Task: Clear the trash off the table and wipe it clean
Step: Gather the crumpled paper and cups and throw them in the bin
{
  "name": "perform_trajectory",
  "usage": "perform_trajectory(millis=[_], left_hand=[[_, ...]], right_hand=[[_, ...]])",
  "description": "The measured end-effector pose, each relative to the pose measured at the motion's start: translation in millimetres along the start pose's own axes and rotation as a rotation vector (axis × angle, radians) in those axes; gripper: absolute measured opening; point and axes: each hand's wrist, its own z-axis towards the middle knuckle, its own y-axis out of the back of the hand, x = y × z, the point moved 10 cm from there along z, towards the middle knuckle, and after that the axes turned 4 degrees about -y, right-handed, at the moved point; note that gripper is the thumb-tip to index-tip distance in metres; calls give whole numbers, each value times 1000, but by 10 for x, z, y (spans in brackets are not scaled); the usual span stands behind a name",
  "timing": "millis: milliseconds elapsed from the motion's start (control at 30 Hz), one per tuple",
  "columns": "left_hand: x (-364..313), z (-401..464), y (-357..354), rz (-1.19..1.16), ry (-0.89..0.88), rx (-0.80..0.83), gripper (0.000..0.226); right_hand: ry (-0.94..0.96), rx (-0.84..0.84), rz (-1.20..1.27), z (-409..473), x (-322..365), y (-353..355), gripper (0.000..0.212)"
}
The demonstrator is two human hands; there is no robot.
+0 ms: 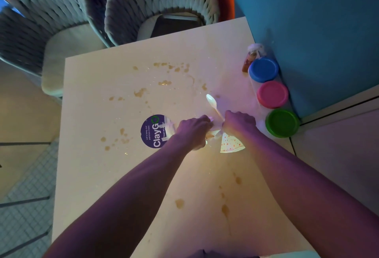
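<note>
Gathering the trash, mid-table.
Left hand clutches crumpled paper; right hand grips the plastic spoon beside a dotted wrapper. Next, I'd judge: bin these, then wipe the stains.

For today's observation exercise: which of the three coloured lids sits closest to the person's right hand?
The green lid, nearest the right hand; the pink lid and blue lid lie farther.

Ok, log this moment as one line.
left hand: grips crumpled white paper trash | right hand: holds white plastic spoon | beige table: brown stains, unwiped
</note>
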Motion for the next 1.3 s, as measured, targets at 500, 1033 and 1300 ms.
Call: perform_trajectory(millis=[500,1033,1300], left_hand=[[253,-855,52,-324,335,-441,27],[-427,-1368,-240,-394,237,-438,26],[-955,-1522,-439,-408,-31,-387,24]], right_hand=[[82,61,358,-559,-245,-336,19],[-49,103,658,-1614,-656,-1274,26],[-256,49,828,-2352,-772,-1959,26]])
